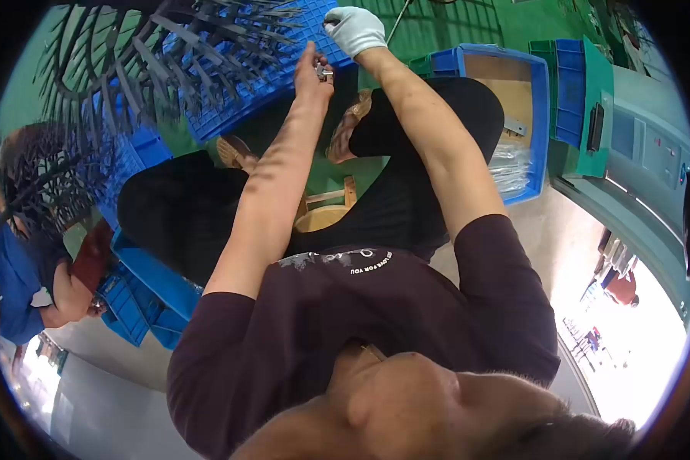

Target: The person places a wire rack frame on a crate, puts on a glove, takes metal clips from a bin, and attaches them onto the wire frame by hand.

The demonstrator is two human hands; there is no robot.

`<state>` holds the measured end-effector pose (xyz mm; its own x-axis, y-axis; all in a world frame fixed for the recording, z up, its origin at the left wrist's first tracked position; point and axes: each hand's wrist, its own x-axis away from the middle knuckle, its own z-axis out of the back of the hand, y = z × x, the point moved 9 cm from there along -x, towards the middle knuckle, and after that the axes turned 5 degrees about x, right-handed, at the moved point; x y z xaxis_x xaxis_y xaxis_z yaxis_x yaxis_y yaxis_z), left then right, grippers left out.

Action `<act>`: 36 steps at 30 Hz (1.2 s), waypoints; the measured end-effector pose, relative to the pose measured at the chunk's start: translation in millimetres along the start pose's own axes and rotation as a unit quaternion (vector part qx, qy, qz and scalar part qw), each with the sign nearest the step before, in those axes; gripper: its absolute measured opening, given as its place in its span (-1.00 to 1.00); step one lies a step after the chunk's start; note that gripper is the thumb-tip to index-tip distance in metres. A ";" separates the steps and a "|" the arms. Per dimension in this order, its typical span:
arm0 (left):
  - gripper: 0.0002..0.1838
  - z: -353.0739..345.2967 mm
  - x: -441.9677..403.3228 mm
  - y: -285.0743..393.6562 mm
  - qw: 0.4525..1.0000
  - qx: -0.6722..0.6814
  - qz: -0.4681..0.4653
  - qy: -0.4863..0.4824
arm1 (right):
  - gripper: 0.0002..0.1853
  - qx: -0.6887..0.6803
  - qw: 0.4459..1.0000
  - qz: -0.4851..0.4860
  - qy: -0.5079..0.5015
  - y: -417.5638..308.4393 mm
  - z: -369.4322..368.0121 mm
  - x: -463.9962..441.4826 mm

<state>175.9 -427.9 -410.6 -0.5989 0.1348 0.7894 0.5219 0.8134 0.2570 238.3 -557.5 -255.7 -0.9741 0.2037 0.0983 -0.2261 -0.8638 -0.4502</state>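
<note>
My left hand (312,74) is bare and stretched forward, its fingers curled around a small shiny metal part (324,73). The part's exact kind is too small to make out. Ahead and to the right, my right hand (358,31) wears a white glove. Its fingers are pressed together at the tips, and whatever they hold there is too small to name. The two hands are apart, above the near edge of a blue plastic crate (318,29). Dark branching racks of metal-like prongs (169,61) stand over the crate to the left of my hands.
A blue bin (540,115) holding cardboard and plastic-wrapped items (510,169) stands right of my knee. More blue crates (569,92) lie beyond it. A wooden stool (322,218) shows between my legs. At left, another person in blue (15,268) sits near blue crates (126,299).
</note>
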 end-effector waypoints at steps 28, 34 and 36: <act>-0.79 -20.2 -42.2 7.4 0.984 0.124 -0.105 0.068 | -0.86 0.000 0.994 0.066 0.087 -1.4 -40.6 -27.1; -0.81 -23.4 -39.8 11.4 0.986 0.095 -0.122 0.059 | -0.87 -0.009 0.994 0.060 0.086 2.2 -44.4 -29.2; -0.82 -21.9 -42.7 11.9 0.986 0.096 -0.126 0.058 | -0.88 -0.011 0.994 0.065 0.092 0.8 -43.9 -29.8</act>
<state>221.0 -436.4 -429.0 -0.6162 -0.1422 0.7747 0.2341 0.9060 0.3525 267.5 -544.0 -297.9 -0.9771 0.1725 -0.1244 -0.0956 -0.8786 -0.4678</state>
